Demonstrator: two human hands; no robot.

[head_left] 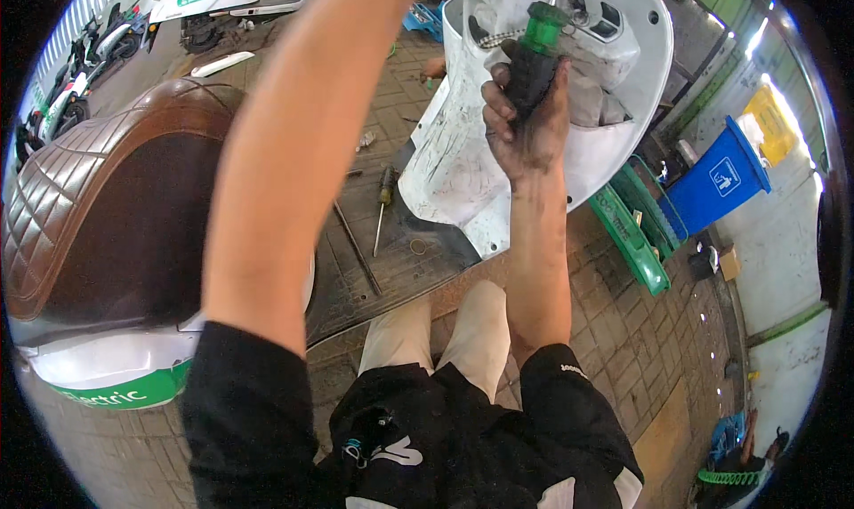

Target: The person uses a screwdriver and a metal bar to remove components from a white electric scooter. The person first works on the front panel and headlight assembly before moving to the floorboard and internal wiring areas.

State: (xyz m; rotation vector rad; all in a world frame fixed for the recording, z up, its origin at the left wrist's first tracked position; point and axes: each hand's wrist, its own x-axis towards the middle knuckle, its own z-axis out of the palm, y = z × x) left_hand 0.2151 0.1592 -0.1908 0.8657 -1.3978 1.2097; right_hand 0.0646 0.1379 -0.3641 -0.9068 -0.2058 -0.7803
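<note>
My right hand (pixel 525 131), smudged dark, is closed around a screwdriver with a green and black handle (pixel 541 33), its shaft pointing up in front of the scuffed white scooter front panel (pixel 436 176). My left forearm (pixel 294 144) reaches past the top edge, so that hand is out of sight. Below the panel, the dark footboard (pixel 342 291) carries a yellow-handled screwdriver (pixel 384 202) and a long thin rod (pixel 356 251). A quilted brown seat (pixel 93 189) fills the left side.
Scooters (pixel 71 91) stand at the upper left. On the right are a blue bin (pixel 712 180), a yellow bin (pixel 772 118), long green plastic pieces (pixel 627 238) and a wall (pixel 774 269). What looks like another person's hand (pixel 433 68) shows behind the panel.
</note>
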